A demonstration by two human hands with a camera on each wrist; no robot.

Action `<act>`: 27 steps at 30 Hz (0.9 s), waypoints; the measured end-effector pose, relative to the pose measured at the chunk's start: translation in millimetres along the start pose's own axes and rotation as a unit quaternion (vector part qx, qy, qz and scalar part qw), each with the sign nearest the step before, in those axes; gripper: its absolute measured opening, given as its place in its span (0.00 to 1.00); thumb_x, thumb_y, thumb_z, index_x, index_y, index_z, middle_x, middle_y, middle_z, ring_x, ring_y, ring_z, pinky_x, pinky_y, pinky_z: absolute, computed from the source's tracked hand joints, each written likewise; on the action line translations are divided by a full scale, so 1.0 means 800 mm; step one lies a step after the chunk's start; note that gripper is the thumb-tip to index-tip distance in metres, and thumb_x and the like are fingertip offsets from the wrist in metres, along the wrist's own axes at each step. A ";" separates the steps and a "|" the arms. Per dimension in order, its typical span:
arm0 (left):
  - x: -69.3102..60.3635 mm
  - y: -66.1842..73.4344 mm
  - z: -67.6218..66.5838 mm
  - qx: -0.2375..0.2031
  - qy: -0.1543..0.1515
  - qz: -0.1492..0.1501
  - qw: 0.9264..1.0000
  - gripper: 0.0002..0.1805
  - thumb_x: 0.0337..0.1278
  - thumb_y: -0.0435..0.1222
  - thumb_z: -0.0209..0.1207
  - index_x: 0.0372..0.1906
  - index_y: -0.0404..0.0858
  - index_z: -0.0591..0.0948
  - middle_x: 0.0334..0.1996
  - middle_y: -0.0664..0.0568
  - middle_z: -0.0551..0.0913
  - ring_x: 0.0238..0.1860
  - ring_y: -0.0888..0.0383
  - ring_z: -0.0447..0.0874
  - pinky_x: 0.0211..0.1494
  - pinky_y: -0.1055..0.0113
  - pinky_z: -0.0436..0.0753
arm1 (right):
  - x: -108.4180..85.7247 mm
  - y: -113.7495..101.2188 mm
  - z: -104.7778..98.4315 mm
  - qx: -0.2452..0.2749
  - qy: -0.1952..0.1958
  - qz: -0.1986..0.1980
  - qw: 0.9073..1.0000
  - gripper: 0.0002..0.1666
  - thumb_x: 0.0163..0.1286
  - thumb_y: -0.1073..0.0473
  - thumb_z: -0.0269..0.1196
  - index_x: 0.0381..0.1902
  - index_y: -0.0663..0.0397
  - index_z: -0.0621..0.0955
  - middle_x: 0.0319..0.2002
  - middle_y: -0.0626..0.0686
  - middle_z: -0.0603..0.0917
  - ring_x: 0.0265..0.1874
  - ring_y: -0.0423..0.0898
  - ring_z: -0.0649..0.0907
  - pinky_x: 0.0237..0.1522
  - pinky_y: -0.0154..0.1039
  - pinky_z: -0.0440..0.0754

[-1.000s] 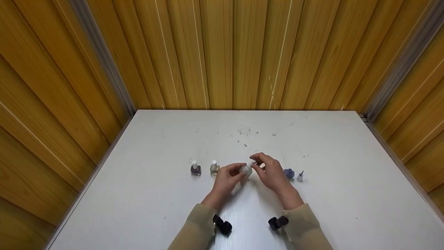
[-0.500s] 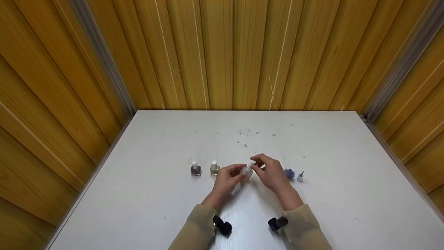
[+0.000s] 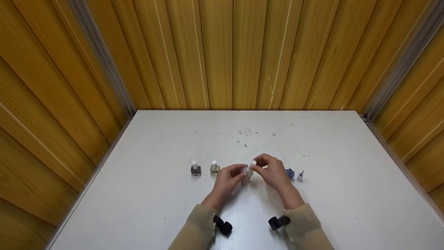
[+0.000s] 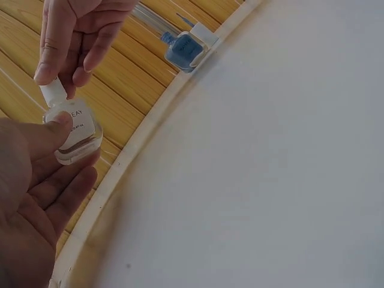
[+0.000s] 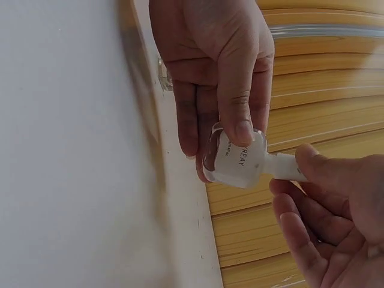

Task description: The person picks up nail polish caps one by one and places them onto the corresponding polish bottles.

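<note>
My left hand (image 3: 226, 178) grips a small glass nail polish bottle (image 5: 235, 168) with whitish contents and dark lettering, thumb on its front and fingers behind. The bottle is tilted above the table. With thumb and fingertips, my right hand (image 3: 273, 172) pinches the white cap (image 5: 285, 167), which sits at the bottle's neck. How tightly the cap is seated cannot be told. Just beyond the right hand stands an uncapped blue nail polish bottle (image 4: 185, 52), partly hidden in the head view. Beside it is its white brush cap (image 3: 300, 177), brush pointing up.
Left of my hands stand two capped nail polish bottles, a dark one (image 3: 196, 170) and a pale yellowish one (image 3: 214, 169) close to the left hand. The white table (image 3: 145, 194) bears small dark specks and scuffs. Wood-look panels (image 3: 222, 55) rise behind and at both sides.
The right hand has turned slightly, so the white cap's top shows more between its fingers. The bottle has moved very slightly right and down; the left hand keeps its grip.
</note>
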State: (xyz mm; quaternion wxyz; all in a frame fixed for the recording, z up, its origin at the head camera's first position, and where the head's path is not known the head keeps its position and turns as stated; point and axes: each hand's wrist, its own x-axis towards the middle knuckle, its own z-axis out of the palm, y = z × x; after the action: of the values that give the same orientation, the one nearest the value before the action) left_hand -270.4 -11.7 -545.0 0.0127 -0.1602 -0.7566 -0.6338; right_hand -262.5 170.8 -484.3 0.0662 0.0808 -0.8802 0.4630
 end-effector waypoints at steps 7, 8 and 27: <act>0.000 0.002 -0.001 -0.060 -0.020 -0.031 0.997 0.16 0.64 0.27 0.65 0.55 0.27 0.84 0.47 0.35 0.89 0.46 0.56 0.89 0.48 0.75 0.85 | 0.004 0.006 -0.010 0.109 -0.076 -0.029 0.991 0.20 0.74 0.59 0.65 0.62 0.55 0.83 0.55 0.56 0.89 0.61 0.57 0.83 0.66 0.57 0.78; 0.000 0.003 -0.001 -0.063 -0.022 -0.033 0.997 0.16 0.64 0.27 0.65 0.56 0.27 0.84 0.47 0.36 0.89 0.46 0.58 0.89 0.48 0.75 0.85 | 0.004 0.007 -0.010 0.118 -0.081 -0.034 0.989 0.19 0.75 0.59 0.64 0.60 0.55 0.84 0.54 0.57 0.89 0.61 0.57 0.83 0.66 0.55 0.79; 0.000 0.000 -0.001 -0.092 -0.023 -0.039 0.995 0.16 0.64 0.27 0.65 0.54 0.26 0.84 0.48 0.35 0.89 0.43 0.63 0.89 0.48 0.74 0.85 | 0.007 0.010 0.013 0.138 0.028 0.024 0.990 0.12 0.63 0.60 0.75 0.43 0.56 0.86 0.40 0.53 0.89 0.41 0.41 0.84 0.44 0.31 0.82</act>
State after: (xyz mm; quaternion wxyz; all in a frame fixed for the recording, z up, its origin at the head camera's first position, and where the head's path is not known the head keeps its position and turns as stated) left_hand -270.5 -12.6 -544.8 -0.0448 -0.1457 -0.7007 -0.6970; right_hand -270.1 166.1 -495.4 0.0675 0.0548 -0.8074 0.5836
